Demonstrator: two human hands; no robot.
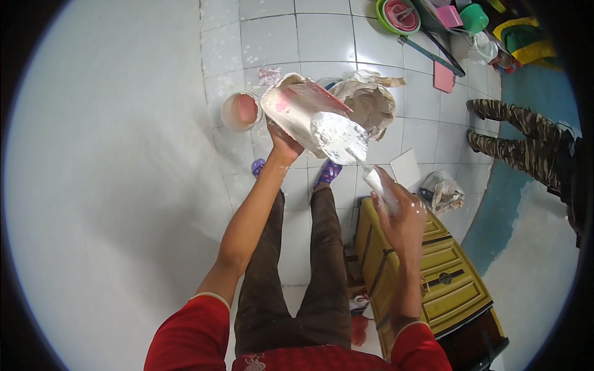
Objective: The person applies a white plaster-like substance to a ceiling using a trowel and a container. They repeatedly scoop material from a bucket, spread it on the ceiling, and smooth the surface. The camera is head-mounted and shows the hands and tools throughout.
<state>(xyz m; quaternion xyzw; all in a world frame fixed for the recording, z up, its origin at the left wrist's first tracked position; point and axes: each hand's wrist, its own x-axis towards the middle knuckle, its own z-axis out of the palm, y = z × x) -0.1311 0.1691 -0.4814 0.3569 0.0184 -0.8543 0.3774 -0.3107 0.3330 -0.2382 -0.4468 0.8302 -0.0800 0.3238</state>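
Observation:
My left hand (283, 143) is closed around the underside of a long, plaster-smeared trough (286, 102) with a straight red edge, some of its fingers hidden beneath. My right hand (401, 207) grips a trowel by its white-smeared handle (378, 185). A thick heap of white paste (339, 137) covers the trowel's blade, which is over the trough's right end. White specks dot the right hand's knuckles. Left of the trough, a round white bucket (232, 128) on the floor holds a pinkish block (247, 110). A crumpled paper sack (374, 106) stands open just beyond the trowel.
A pale wall (111, 185) rises along my left. A yellow drawer cabinet (442, 266) is near my right arm. A person in camouflage trousers (526, 120) is at the far right. A plastic bag (442, 190), a loose tile (405, 168) and a green basin (380, 21) lie on the tiled floor.

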